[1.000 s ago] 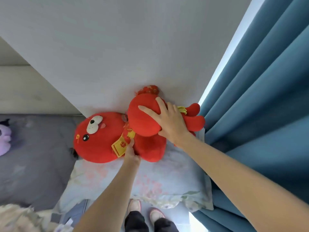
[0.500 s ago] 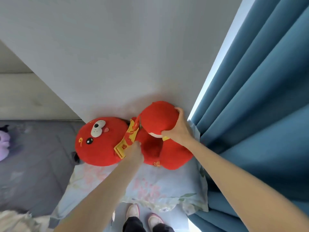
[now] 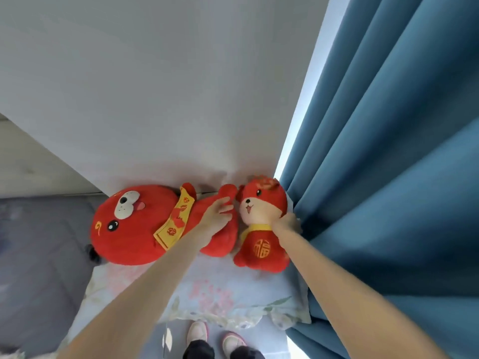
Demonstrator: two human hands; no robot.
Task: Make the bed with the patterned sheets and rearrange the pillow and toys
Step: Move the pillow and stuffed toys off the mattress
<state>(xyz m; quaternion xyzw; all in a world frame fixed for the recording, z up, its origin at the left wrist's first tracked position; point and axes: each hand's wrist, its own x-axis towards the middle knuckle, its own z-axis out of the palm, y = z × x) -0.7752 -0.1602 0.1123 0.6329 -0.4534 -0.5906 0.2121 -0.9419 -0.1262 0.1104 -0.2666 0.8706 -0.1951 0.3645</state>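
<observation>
The right hand [image 3: 286, 224] curls round the neck of the small plush [image 3: 261, 244], holding it upright at the far right corner of the pillow [image 3: 220, 294]. The left hand [image 3: 217, 215] lies with its fingers loosely spread on the body of the big plush [image 3: 134, 224], pressing on it and clasping nothing.

There are two plush toys, both of soft red pile, and both sit on the far edge of the pillow, just beside each other. The small one has a cream face, a yellow collar and a gold "福" stitched on its round red belly. The big one lies on its side toward the pillow's left end, its head a broad oval with a white muzzle patch and black button eyes. A yellow sash [image 3: 176, 221] with red emblems crosses its neck; they are too small to read.

The single pillow is pale blue with a faded pink floral print and a frilled near edge. Beyond it rises a plain white wall [image 3: 181, 86]. To its right hangs a blue curtain [image 3: 388, 177] in heavy folds, touching the small plush. To its left spreads the grey bed [image 3: 39, 242]. Below its near edge two pale shoes [image 3: 198, 335] show.
</observation>
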